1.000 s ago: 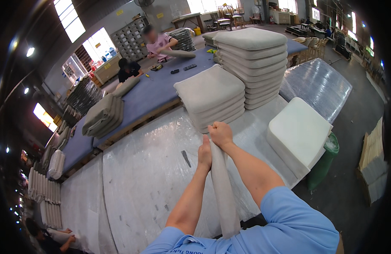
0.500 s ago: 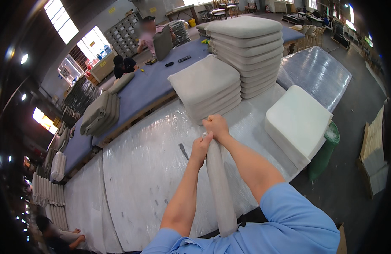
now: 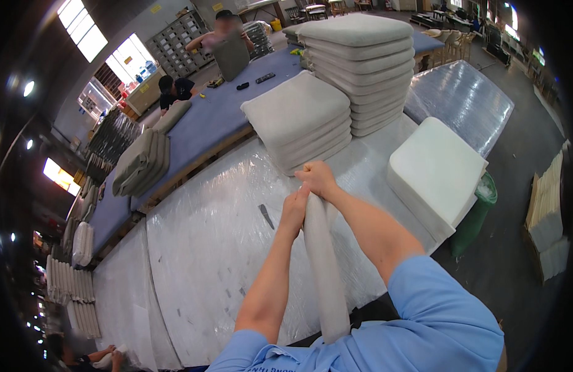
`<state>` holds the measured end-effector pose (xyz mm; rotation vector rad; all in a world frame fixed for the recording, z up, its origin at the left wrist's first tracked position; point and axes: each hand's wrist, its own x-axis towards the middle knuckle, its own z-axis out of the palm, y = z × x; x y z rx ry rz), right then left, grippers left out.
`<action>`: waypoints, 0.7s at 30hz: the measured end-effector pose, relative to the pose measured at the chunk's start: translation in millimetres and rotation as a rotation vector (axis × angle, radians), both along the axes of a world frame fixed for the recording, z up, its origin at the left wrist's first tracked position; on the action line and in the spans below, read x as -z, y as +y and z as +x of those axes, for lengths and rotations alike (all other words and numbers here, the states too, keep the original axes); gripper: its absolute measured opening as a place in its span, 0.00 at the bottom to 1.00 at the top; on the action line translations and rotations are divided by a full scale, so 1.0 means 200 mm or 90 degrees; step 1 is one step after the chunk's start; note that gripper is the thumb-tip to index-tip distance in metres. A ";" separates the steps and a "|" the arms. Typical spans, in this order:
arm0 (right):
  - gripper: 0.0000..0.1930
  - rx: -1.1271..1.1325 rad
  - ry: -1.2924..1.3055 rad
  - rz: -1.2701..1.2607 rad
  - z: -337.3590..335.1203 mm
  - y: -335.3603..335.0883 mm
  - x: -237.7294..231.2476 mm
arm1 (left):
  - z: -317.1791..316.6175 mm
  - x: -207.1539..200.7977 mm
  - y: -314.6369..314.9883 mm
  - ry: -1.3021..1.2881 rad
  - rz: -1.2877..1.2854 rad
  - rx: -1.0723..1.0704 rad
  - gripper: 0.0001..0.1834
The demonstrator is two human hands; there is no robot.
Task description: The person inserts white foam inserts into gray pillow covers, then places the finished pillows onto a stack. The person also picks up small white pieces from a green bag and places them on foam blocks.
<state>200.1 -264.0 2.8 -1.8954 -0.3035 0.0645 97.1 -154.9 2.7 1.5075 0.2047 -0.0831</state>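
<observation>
A light grey fabric-covered cushion (image 3: 326, 273) stands on its edge in front of me, its near end against my blue shirt. My left hand (image 3: 294, 209) is closed on the cushion's far end, thumb along the top. Just beyond it, my right hand (image 3: 317, 178) makes a fist at the same end, gripping the cover; the cloth inside the fingers is hidden. Beyond my hands sits a low stack of grey cushions (image 3: 305, 121), with a taller cushion stack (image 3: 361, 77) behind it.
Plastic film covers the worktable (image 3: 199, 248); a dark flat strip (image 3: 265, 216) lies on it. White foam blocks (image 3: 432, 155) stand at right, beside a green bag (image 3: 472, 223). Across a blue table (image 3: 202, 133), a person (image 3: 227, 37) handles a cushion; others work at left.
My left hand has slid slightly, its fingers now straighter along the cushion's end. My right fist stays at the far corner. Across the blue table, a person has raised an arm over a cushion.
</observation>
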 end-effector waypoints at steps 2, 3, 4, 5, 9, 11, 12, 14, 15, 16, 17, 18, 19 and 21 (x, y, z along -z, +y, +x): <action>0.22 0.001 -0.002 0.011 -0.03 0.01 -0.02 | 0.00 0.02 0.09 0.002 -0.033 0.049 0.27; 0.23 -0.007 -0.010 0.027 -0.04 0.03 -0.04 | 0.00 0.03 0.15 -0.016 -0.063 0.061 0.28; 0.24 -0.006 -0.012 0.035 -0.05 0.02 -0.03 | 0.01 0.02 0.17 -0.027 -0.101 0.084 0.30; 0.25 0.000 -0.005 0.062 -0.05 0.02 -0.02 | 0.01 0.01 0.21 -0.073 -0.051 0.147 0.32; 0.29 0.024 0.020 0.098 -0.06 -0.01 0.00 | 0.01 0.00 0.27 -0.018 -0.074 0.170 0.29; 0.30 0.026 0.021 0.104 -0.06 -0.01 -0.01 | 0.02 0.00 0.30 0.013 -0.074 0.183 0.25; 0.31 0.026 0.020 0.118 -0.06 -0.01 -0.01 | 0.04 0.00 0.32 0.011 -0.069 0.198 0.23; 0.32 -0.010 0.027 0.172 -0.09 0.05 -0.07 | 0.05 0.01 0.44 0.007 -0.042 0.202 0.20; 0.32 -0.036 0.037 0.205 -0.11 0.07 -0.10 | 0.03 0.02 0.49 -0.009 -0.036 0.190 0.19; 0.31 -0.046 0.041 0.227 -0.11 0.05 -0.10 | 0.04 0.01 0.49 -0.029 -0.040 0.194 0.18; 0.29 -0.068 0.021 0.218 -0.10 0.02 -0.11 | 0.05 0.00 0.48 -0.051 -0.043 0.197 0.17; 0.27 -0.092 0.000 0.210 -0.10 -0.02 -0.12 | 0.05 -0.01 0.48 -0.077 -0.053 0.180 0.19; 0.24 -0.099 -0.020 0.188 -0.08 -0.10 -0.10 | 0.06 -0.03 0.39 -0.102 -0.079 0.178 0.22; 0.18 -0.157 -0.018 0.155 -0.14 -0.16 -0.12 | 0.02 -0.05 0.38 -0.097 -0.084 0.127 0.27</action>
